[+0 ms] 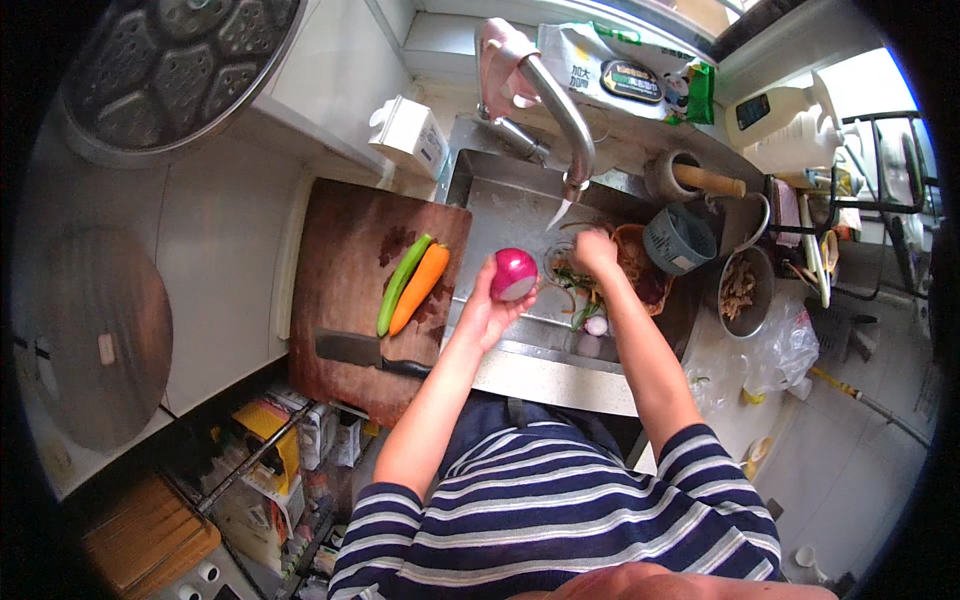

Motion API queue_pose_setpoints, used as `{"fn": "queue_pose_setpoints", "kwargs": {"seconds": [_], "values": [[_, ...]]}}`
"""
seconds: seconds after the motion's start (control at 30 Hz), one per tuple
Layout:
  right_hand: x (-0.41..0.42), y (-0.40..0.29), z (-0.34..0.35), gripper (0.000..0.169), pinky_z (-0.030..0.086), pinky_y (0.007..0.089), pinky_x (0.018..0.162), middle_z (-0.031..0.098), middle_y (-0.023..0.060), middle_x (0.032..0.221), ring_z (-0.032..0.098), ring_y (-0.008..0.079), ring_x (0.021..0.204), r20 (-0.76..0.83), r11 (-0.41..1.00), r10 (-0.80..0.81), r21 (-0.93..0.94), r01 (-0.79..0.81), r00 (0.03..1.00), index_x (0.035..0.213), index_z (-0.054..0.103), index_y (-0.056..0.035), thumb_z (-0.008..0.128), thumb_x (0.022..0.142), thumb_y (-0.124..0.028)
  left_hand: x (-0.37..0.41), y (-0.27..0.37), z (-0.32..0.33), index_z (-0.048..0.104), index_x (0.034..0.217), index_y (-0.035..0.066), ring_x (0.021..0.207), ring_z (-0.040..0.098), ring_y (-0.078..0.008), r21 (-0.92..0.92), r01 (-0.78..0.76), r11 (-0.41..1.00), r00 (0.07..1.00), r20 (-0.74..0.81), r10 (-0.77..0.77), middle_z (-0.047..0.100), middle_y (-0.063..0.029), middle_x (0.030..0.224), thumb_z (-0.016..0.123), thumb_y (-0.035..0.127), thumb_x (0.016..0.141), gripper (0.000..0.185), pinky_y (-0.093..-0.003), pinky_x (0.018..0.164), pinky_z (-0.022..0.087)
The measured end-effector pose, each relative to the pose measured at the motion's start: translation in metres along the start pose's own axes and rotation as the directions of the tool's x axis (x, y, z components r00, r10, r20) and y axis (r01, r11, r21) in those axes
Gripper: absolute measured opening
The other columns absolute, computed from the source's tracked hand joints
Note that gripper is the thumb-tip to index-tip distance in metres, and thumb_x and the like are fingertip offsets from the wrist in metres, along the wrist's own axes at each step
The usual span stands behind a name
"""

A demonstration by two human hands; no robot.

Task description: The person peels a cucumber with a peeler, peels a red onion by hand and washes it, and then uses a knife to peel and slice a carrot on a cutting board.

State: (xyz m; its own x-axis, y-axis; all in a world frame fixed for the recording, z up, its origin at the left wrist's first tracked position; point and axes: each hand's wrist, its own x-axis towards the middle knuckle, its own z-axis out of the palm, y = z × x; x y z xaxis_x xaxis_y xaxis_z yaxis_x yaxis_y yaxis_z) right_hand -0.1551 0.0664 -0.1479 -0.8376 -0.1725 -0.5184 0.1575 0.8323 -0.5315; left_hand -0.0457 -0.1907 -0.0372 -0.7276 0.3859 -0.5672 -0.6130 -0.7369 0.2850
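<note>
My left hand holds a red onion over the stainless steel sink, its pale cut end facing me. Over the sink's right part is my right hand, fingers curled and pointing down above vegetable scraps; its fingertips are hidden. A thin stream of water runs from the faucet between and beyond the hands. To the left, a green cucumber-like vegetable and a peeled carrot lie side by side on a wooden cutting board, with a cleaver below them.
A blue-grey plastic basket stands at the sink's right, near a mortar with a wooden pestle. A metal bowl of brownish food sits farther right. A white carton is behind the board. The cleaver's black handle points towards the sink.
</note>
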Motion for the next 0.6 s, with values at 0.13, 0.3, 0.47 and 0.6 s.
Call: {"fn": "queue_pose_setpoints", "kwargs": {"seconds": [0.13,0.3,0.47,0.6], "values": [[-0.053,-0.047,0.012,0.066,0.047,0.0511,0.104,0.053,0.0102,0.150,0.056,0.0316,0.132,0.267,0.468,0.018,0.849,-0.244,0.964,0.152,0.051,-0.0165,0.064,0.100,-0.055,0.048,0.009,-0.039,0.059,0.134,0.003,0.103,0.072,-0.0235,0.812,-0.114,0.572,0.959,-0.060,0.276,0.072,-0.0140,0.118,0.087,0.046,0.081,0.074,-0.0341,0.086,0.057],[-0.052,-0.057,-0.013,0.047,0.051,0.0262,0.062,0.068,0.0014,0.106,0.063,0.0101,0.076,0.160,0.172,0.046,0.971,-0.165,0.986,0.139,0.057,-0.0154,0.053,0.108,-0.050,0.116,0.016,0.024,0.060,0.129,0.005,0.105,0.070,-0.0385,0.967,-0.239,-0.090,0.869,0.254,0.425,0.073,-0.0195,0.111,0.097,0.050,0.057,0.093,-0.0459,0.090,0.056],[-0.031,-0.047,-0.014,0.050,0.051,0.0257,0.061,0.069,0.0021,0.085,0.065,0.0109,0.073,0.156,0.040,0.049,0.987,-0.158,0.986,0.115,0.070,-0.0072,0.057,0.104,-0.054,0.122,0.023,0.060,0.064,0.119,0.001,0.105,0.071,-0.0366,0.932,-0.240,-0.270,0.898,0.319,0.302,0.071,-0.0245,0.110,0.095,0.051,0.059,0.084,-0.0439,0.086,0.056],[-0.025,-0.041,-0.014,0.048,0.058,0.0287,0.074,0.074,0.0083,0.107,0.072,0.0166,0.086,0.240,-0.102,-0.033,0.965,-0.242,0.970,0.124,0.068,-0.0022,0.065,0.102,-0.045,0.106,0.023,0.066,0.062,0.124,0.006,0.101,0.070,-0.0395,0.859,-0.277,-0.430,0.849,0.429,0.310,0.071,-0.0213,0.109,0.095,0.059,0.055,0.093,-0.0472,0.087,0.057]]}}
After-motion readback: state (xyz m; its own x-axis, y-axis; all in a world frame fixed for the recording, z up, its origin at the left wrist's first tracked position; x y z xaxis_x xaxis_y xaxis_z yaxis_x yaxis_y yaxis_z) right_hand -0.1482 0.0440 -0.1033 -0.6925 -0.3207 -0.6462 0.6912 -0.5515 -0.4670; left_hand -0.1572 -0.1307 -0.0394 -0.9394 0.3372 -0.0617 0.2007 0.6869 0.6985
